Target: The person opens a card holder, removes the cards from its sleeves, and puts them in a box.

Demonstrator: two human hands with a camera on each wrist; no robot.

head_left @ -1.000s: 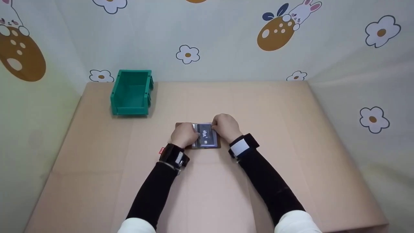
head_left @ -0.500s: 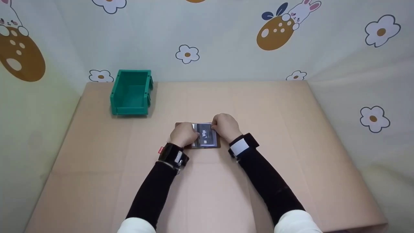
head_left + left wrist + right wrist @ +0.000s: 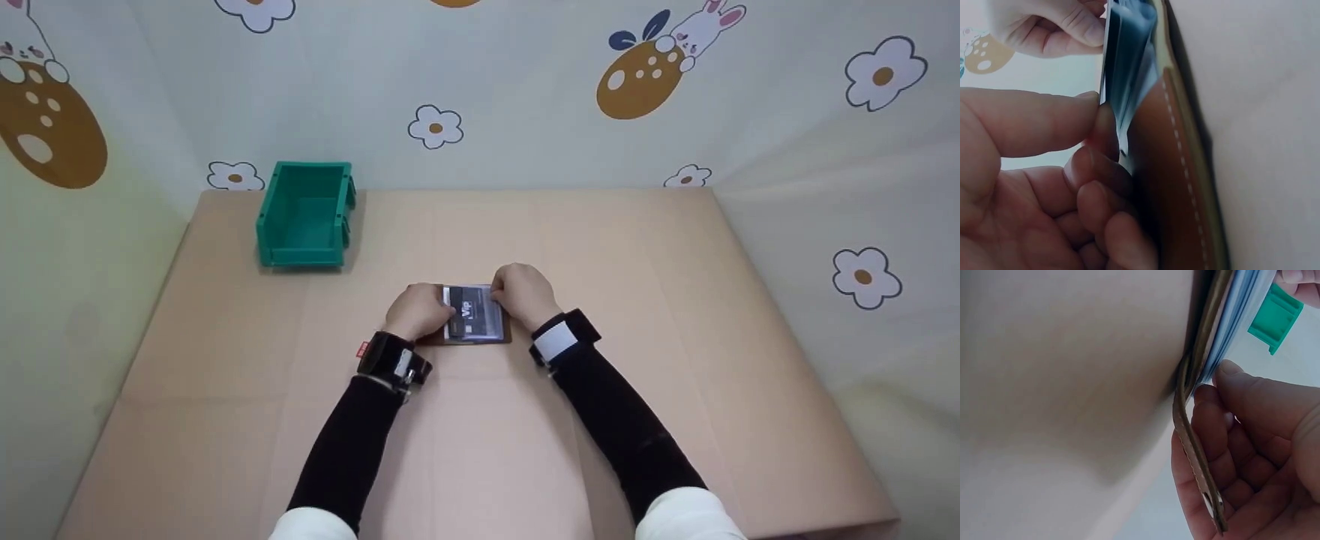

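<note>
A brown leather card holder [image 3: 1165,180] lies opened out on the table, its clear plastic sleeves [image 3: 493,322] facing up. On the sleeves sits a dark card [image 3: 466,310] marked "Vip". My left hand [image 3: 415,311] pinches the card's left edge between thumb and forefinger; the other fingers curl near the leather cover in the left wrist view. At the far right corner my right hand [image 3: 527,296] pinches the sleeves between thumb and forefinger. In the right wrist view, the holder's leather flap [image 3: 1199,464] lies between that hand's fingers. Part of the card's left edge is hidden by my left thumb.
A green plastic bin [image 3: 304,225] stands at the back left of the brown-covered table [image 3: 637,360]. Patterned cloth walls [image 3: 525,97] close off the back and both sides.
My left hand has moved a little to the left, and the dark card has slid left with it across the sleeves. My right hand has stayed in place.
</note>
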